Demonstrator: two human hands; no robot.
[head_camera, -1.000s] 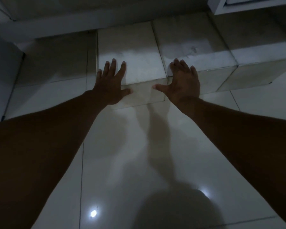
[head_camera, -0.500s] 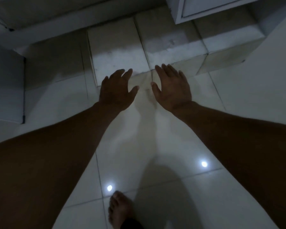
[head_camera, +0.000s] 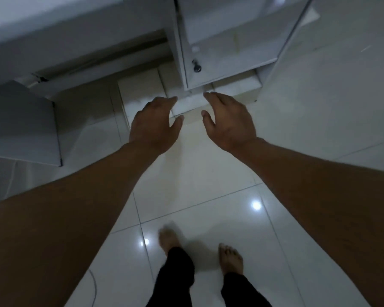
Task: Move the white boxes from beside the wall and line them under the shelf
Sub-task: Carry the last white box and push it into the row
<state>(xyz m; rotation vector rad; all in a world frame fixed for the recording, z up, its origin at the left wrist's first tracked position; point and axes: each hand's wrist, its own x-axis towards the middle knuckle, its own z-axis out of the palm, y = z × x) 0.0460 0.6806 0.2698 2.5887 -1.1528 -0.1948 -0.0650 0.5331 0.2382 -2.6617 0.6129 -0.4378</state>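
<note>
Both empty hands, left hand (head_camera: 152, 127) and right hand (head_camera: 227, 120), hover with fingers spread above the flat white cardboard boxes (head_camera: 142, 94) lined under the white cabinet shelf (head_camera: 228, 63), whose low edge could catch knuckles.

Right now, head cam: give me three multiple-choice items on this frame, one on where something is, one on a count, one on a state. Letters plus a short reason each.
1. Where do the white boxes sit?
A. On the floor under the white cabinet
B. On top of the cabinet
C. In the person's arms

2. How many bare feet show at the bottom of the view?
A. None
B. One
C. Two

3. What state are the hands in?
A. Both shut on a box
B. Both open and holding nothing
C. One holds a cloth

Answers:
1 A: the boxes lie in a row on the tiled floor, partly tucked beneath the cabinet.
2 C: a left foot and a right foot both show.
3 B: the left hand and right hand have spread fingers, with nothing in them.
</note>
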